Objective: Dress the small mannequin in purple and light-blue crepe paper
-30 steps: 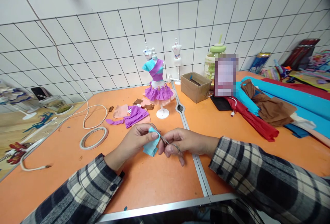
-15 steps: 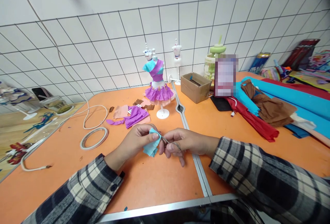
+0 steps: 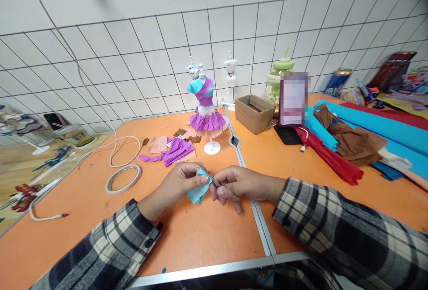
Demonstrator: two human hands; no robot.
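Between thumb and fingers, my left hand (image 3: 186, 179) pinches a small piece of light blue crepe paper (image 3: 198, 191), which hangs down below the thumb. My right hand (image 3: 234, 184) holds small metal scissors (image 3: 217, 184) by the handles. Their blades point left and lie at the upper right edge of the blue paper; the tips are partly hidden by the left fingers. Behind both hands stands a mini dress form (image 3: 206, 98) on a white base, dressed in a purple and blue top and a ruffled purple skirt.
Purple crepe paper (image 3: 179, 149) and peach and brown scraps lie left of the dress form. A tape roll (image 3: 123, 178) and a white cable (image 3: 47, 218) are at the left. A cardboard box (image 3: 254, 114), a phone (image 3: 293, 99) and red paper (image 3: 334, 161) sit to the right.
The scissor blades have closed up somewhat at the blue paper's edge, and the paper has shifted slightly in my left hand. Otherwise both hands stay in nearly the same place.
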